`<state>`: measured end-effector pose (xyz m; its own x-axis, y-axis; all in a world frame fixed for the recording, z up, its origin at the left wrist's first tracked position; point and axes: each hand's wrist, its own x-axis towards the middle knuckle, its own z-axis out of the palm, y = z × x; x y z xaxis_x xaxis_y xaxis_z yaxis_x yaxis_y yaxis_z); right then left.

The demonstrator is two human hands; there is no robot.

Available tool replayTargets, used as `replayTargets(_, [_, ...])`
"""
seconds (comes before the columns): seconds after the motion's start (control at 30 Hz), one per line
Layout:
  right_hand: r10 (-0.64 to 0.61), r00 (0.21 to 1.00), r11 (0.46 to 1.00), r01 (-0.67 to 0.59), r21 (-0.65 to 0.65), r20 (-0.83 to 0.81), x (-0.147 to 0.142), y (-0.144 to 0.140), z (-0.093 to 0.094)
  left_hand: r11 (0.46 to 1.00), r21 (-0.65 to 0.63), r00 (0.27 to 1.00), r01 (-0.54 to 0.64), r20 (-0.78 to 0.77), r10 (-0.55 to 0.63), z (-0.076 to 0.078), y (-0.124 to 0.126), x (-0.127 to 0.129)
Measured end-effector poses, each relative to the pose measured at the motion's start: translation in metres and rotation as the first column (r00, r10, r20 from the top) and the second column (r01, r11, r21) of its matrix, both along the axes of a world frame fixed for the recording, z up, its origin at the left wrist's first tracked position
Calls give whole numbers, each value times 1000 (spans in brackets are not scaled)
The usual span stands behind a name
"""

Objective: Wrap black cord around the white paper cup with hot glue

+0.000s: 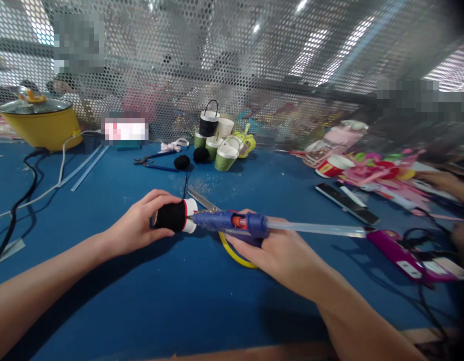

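Observation:
My left hand [141, 223] is closed around a small cup wrapped in black yarn [170, 216], tipped on its side. A white rim with a thin red line shows at its right end. In my right hand [279, 245] is a blue hot glue gun [232, 222], its nozzle touching or very near the cup by the red line. A long translucent glue stick [318, 228] sticks out of the gun's back. Under the gun lie scissors with yellow handles [235, 254], partly hidden. A black strand runs up from the cup toward two black yarn balls [182, 162].
Several small green and white cups [226, 156] and one black cup with a handle [209, 123] stand at the back. Pliers [156, 163] lie left of them. A yellow pot [41, 123], a phone [346, 203], a purple power strip [399, 254] and cords flank the blue table [171, 311].

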<state>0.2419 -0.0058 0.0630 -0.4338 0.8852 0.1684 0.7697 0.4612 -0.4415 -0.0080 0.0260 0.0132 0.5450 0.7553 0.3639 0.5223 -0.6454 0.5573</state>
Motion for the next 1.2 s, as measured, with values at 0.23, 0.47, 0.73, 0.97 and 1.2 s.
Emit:
replayTargets(0.23, [-15,1000,1000,14,-26,-25,1,-1,1,1000,12,1000,10,-5,-10,0,0,0])
replayTargets(0.47, [-19,999,998,16,-61,-45,0,-2,4,1000,21,1000,5,-21,-5,1,0,1])
replayTargets(0.73, [12,1000,1000,-12,-17,-6,2,-2,2,999,53,999,7,-39,-5,0,0,1])
replayTargets(0.97, [-47,999,999,47,3,21,-1,0,5,993,115,998,32,-59,-25,-2,-1,1])
replayTargets(1.2, [-57,991,998,56,10,122,1,1,6,985,166,996,49,-78,-37,-3,-1,1])
